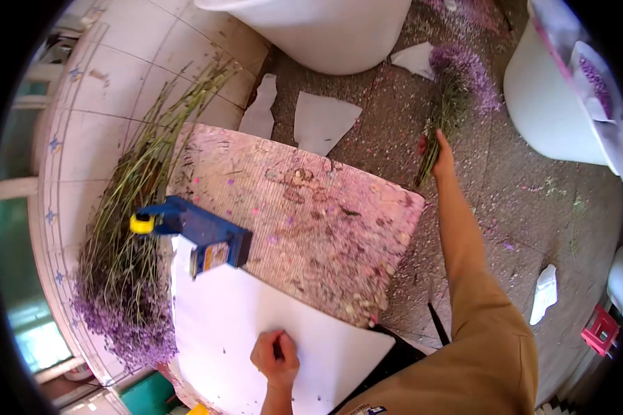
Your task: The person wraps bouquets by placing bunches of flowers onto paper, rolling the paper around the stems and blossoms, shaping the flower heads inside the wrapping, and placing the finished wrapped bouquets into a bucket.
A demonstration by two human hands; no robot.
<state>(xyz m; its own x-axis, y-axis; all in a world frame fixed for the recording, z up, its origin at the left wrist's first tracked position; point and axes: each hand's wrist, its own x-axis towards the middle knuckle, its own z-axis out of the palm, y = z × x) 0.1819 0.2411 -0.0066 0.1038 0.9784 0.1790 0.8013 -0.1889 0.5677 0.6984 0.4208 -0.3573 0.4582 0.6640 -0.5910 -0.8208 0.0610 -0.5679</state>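
My right hand (441, 158) reaches out over the floor, closed around the green stems of a bunch of dried purple flowers (457, 86). The purple heads point away from me and the stem ends come out below my fingers. My left hand (277, 357) rests over a large sheet of white paper (221, 315), its fingers curled into a loose fist with nothing showing in them. A blue tape dispenser (208, 232) with a yellow part stands at the paper's far edge. Left of it lies a big pile of long-stemmed purple flowers (128, 277).
A stained, ridged pink board (311, 214) lies under the paper. White tubs stand at the top (325, 34) and right (554, 104). Paper scraps (325, 121) and petals litter the floor. A red stool (600, 330) is at the far right; a dark pointed object (437, 324) lies near my sleeve.
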